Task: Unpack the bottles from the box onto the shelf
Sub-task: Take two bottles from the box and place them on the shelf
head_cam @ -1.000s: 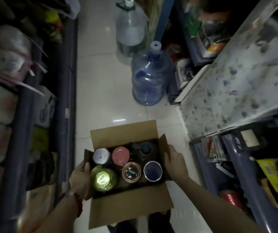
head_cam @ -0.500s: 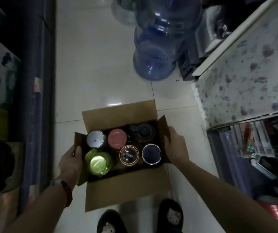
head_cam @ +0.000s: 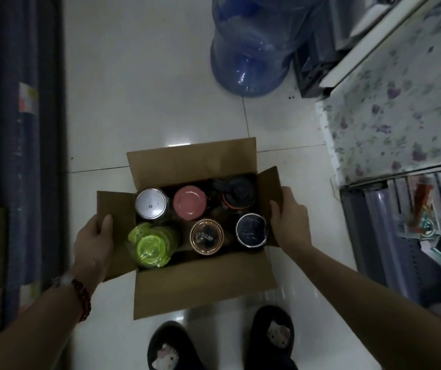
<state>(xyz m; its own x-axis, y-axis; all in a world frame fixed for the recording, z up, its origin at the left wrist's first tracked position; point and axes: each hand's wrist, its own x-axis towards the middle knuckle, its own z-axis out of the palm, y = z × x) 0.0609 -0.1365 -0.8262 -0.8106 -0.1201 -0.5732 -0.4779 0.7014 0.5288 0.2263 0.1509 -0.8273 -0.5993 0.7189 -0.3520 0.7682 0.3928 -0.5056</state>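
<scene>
I am gripping the box (head_cam: 203,284) side flaps with left hand (head_cam: 94,244) and right hand (head_cam: 290,222); bottle lid writing is reading illegible.

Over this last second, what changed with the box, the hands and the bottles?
The view tilted downward, bringing the slippers into sight. The box came lower and nearer the feet, and the far water jug left the view. The left hand and right hand still grip the side flaps. All six bottles remain inside, the green-lidded one included.
</scene>
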